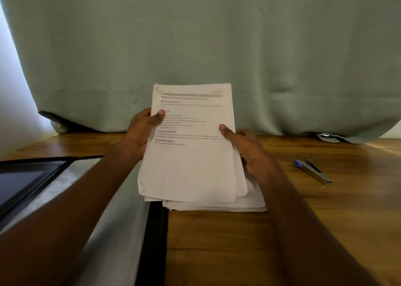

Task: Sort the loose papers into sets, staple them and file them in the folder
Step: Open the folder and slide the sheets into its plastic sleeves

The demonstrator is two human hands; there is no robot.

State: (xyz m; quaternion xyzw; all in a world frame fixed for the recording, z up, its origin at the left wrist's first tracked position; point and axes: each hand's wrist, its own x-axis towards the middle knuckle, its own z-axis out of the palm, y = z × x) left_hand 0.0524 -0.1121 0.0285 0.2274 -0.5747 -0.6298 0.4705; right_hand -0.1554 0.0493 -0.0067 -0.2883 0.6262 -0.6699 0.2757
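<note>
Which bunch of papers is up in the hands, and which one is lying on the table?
The printed set is gripped by the left hand and right hand. The other pile lies flat on the table beneath it.

- Bare wooden table [217,253] lies near and right, around the stapler [312,171].
- Left, a metal frame [112,220] blocks; far, a curtain [217,47].
</note>
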